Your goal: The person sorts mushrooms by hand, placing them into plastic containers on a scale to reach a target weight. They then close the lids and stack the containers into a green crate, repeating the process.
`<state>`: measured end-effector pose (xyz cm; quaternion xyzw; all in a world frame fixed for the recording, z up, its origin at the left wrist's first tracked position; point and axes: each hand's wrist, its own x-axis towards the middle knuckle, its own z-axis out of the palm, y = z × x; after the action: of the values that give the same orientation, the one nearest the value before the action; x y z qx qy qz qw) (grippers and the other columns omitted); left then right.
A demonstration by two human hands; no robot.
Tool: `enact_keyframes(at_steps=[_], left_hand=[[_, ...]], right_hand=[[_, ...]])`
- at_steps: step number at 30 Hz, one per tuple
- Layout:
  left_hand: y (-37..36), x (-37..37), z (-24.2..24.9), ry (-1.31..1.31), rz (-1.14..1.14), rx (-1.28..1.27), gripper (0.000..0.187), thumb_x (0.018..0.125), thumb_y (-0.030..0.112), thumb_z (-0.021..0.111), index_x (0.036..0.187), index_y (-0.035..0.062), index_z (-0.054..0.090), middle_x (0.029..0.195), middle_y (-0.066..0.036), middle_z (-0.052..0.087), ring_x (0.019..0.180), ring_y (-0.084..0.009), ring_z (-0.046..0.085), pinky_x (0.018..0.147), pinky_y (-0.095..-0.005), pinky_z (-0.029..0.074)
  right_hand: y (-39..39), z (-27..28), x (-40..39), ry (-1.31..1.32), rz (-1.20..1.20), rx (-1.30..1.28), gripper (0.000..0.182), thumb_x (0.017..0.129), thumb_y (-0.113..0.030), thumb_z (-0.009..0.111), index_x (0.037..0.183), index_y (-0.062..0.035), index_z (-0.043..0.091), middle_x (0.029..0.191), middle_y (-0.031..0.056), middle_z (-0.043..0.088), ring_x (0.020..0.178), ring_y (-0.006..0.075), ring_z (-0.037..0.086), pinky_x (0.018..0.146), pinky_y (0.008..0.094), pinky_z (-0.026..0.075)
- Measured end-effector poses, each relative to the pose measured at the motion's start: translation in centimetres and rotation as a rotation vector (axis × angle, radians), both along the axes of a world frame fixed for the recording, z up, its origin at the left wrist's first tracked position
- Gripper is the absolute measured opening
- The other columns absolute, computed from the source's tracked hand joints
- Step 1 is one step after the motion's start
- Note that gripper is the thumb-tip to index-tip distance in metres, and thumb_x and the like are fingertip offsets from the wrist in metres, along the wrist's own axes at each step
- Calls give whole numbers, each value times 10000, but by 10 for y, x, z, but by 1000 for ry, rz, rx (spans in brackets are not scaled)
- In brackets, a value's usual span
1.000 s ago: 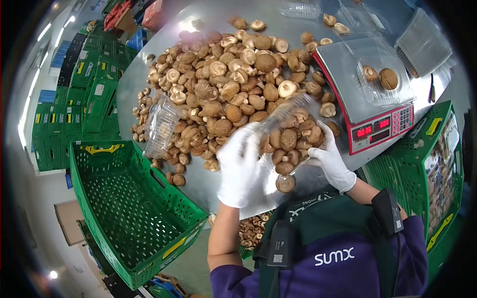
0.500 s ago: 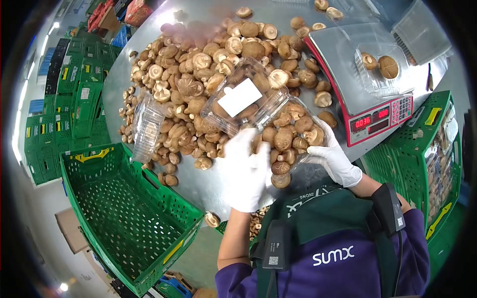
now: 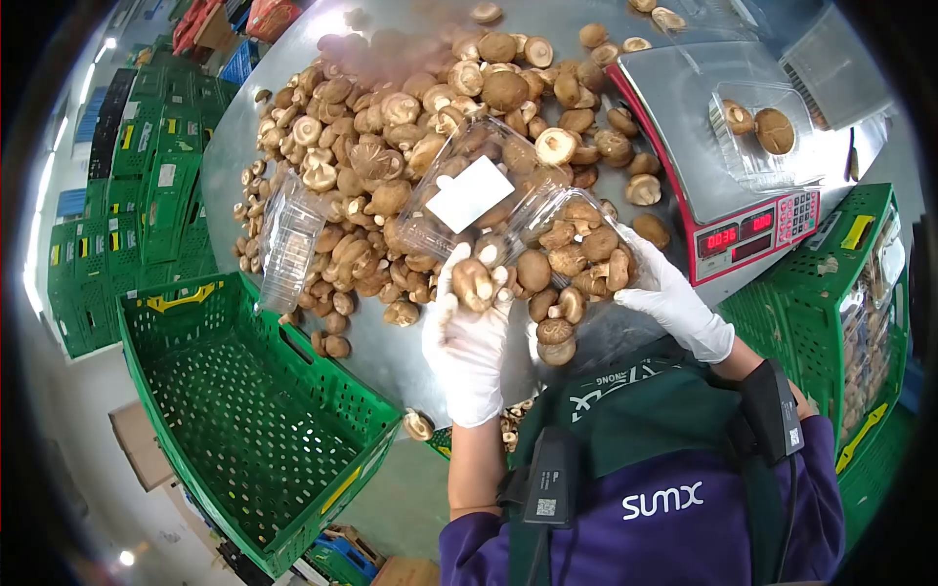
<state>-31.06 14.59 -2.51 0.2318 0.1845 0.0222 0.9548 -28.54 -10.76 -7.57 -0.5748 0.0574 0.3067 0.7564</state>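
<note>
My left hand (image 3: 469,342), in a white glove, is turned palm up with its fingers closed round a brown mushroom (image 3: 473,284). On the right, my right hand (image 3: 674,298) grips the side of an open clear plastic box (image 3: 611,239) filled with mushrooms. The box's lid (image 3: 459,190), with a white label (image 3: 470,194) on it, lies folded back over the heap. A large pile of mushrooms (image 3: 376,161) covers the steel table (image 3: 376,361) beyond my hands. Several mushrooms lie at the box's near edge.
A red-edged scale (image 3: 684,127) at the right bears another clear box (image 3: 767,161) with two mushrooms. An empty green crate (image 3: 244,420) stands at the left, a filled one (image 3: 782,313) at the right. An empty clear box (image 3: 290,244) leans on the pile.
My left hand has turned palm up, and the mushroom in it now shows. My right hand has shifted slightly to the right along the box.
</note>
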Motion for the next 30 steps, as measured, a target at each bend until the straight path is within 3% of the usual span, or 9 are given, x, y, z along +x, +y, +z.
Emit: enact_keyframes(at_steps=[4,6,10,13,14,18,21,28,30], left_hand=[[24,-21,-33,155,134,-16,288,968,229,585,1155,10,599,1034,-176,656,894,-312,616,801,-379,519],[19,-23,-31,364,210,274,230,995,265,590,996,44,655,816,-106,678,729,-220,615,679,-329,504],[9,-38,-24,421,35,1021,134,987,162,605,1054,51,635,824,-37,660,653,-64,566,585,-210,429],[13,-66,-56,410,-29,1322,194,964,127,636,1137,47,598,873,-42,668,657,-68,576,562,-205,423],[18,-74,-65,385,-165,1224,386,949,106,657,1307,51,522,917,-47,665,675,-75,592,567,-199,431],[-6,-66,-42,402,-412,889,741,922,95,693,1546,75,293,943,-40,621,755,-106,615,641,-216,490],[-10,-70,-45,214,-313,1249,790,887,55,724,1545,57,289,940,-31,611,823,-108,607,703,-236,517],[-12,-51,27,126,-369,1204,922,771,-32,749,1560,52,280,937,-11,585,858,-104,589,858,-267,503],[-8,-46,37,111,-434,1258,935,785,22,790,1557,20,263,1160,-88,633,983,-143,633,886,-297,525]], right_hand=[[-7,11,6,-124,144,-220,823,858,-38,716,1556,-50,280,1559,128,370,1441,214,338,1162,349,324],[-10,14,11,-75,145,-225,762,875,-100,728,1526,-34,337,1499,137,442,1383,207,413,1134,347,358],[-10,21,32,-102,221,-420,607,931,-275,701,1415,15,476,1304,139,595,1195,188,560,1051,340,434],[1,17,43,-189,221,-463,601,965,-310,655,1428,18,454,1344,165,572,1234,209,551,1078,345,413],[6,11,44,-228,199,-438,600,973,-304,643,1439,15,440,1367,170,557,1254,214,540,1091,345,400],[30,-17,52,-243,114,-187,579,1012,-278,583,1482,-4,384,1472,164,466,1352,210,452,1148,338,330],[28,-6,59,-262,161,-37,578,1027,-275,555,1507,-24,352,1502,135,427,1388,193,395,1164,328,298],[9,47,72,-185,138,-183,512,1017,-390,555,1372,-33,464,1324,92,523,1269,174,449,1102,332,339],[5,56,77,-124,88,-109,431,989,-349,598,1282,-40,529,1246,65,551,1193,154,478,1065,313,350]])
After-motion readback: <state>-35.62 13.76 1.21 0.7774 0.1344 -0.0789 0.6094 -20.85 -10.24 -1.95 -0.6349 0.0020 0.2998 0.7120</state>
